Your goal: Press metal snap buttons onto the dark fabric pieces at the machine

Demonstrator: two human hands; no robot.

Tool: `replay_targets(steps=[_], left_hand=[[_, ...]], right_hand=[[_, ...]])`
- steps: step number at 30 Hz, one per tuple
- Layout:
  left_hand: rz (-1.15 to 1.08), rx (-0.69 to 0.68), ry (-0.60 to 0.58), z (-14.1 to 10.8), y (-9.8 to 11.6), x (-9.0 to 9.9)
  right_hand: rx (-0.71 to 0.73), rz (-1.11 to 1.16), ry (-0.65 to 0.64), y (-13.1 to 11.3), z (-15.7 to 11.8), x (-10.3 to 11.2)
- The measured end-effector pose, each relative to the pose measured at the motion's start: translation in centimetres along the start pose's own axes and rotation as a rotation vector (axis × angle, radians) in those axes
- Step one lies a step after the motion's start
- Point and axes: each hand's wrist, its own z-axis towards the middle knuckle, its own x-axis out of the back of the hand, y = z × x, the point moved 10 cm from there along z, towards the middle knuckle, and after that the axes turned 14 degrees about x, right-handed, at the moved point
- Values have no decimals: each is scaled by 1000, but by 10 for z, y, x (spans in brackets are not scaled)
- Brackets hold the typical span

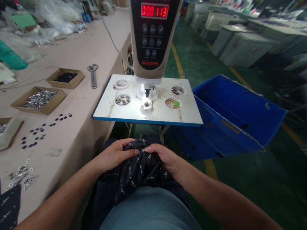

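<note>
My left fingers [132,153] and right fingers [153,148] pinch bunched dark fabric [140,167], which could slip down below them if either grip slackens.

Passage, front: open gap between the left hand [117,155], right hand [165,157] and the near edge of the white worktop [158,115]. Obstruction, ahead: machine head [149,69], overhanging the white worktop; low space to either side beneath. Obstruction, right: blue crate [234,141], beside the white worktop. Obstructions, left: pink worktop [96,36], bearing wrench [93,78] and three cardboard trays [56,100]; bare strip along its right edge.
</note>
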Motion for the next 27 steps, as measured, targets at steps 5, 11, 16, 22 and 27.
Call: replay_targets(steps=[5,11,16,22,27], left_hand=[[1,9,-12,1,4,-7],[25,20,-10,-1,3,-13],[136,-56,18,0,7,-10],[389,-312,298,-31,17,2],[545,-426,644,-76,15,42]], right_hand=[[-3,116,33,5,-8,-5],[53,217,63,10,-12,-6],[101,94,96,8,-10,3],[234,-324,79,-9,-13,-1],[134,-613,-33,-9,19,-14]])
